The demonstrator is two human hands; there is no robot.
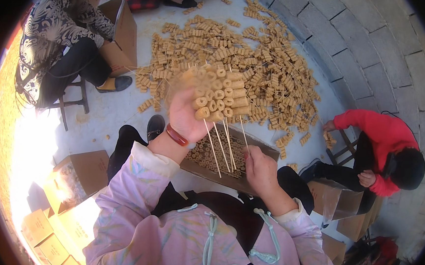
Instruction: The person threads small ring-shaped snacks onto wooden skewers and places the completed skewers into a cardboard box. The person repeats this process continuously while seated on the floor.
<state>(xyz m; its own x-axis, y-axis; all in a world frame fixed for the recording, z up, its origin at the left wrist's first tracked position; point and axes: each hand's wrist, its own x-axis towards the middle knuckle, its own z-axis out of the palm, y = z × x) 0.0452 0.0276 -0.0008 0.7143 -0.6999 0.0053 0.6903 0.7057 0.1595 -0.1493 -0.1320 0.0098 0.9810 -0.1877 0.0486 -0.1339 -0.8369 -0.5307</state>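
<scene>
Surroundings first: a big heap of loaded skewers (237,57) covered the pale concrete floor (112,110) ahead of me, tan rolled pieces on thin sticks, spread loose and crossing each other. One person in a patterned top (48,40) sat on a stool at upper left beside an open cardboard box (122,35); another in a red jacket (380,135) crouched at right, hand at the edge of the heap. A curved grey block wall (363,38) ran along the right. Stacked cardboard cartons (47,242) sat lower left, partly blown out by sun glare. On my lap area, a shallow cardboard tray (214,162) held rows of the same tan rolls, ends up, partly hidden behind the sticks. My left hand (187,117) was raised, fingers curled tight round a bundle of skewers (219,95), cylindrical ridged rolls stacked several per stick, bare stick ends hanging down. A red bangle (176,135) sat on that wrist. My right hand (259,168) was closed loosely, fingertips pinching the lower end of one stick, just above the tray.
</scene>
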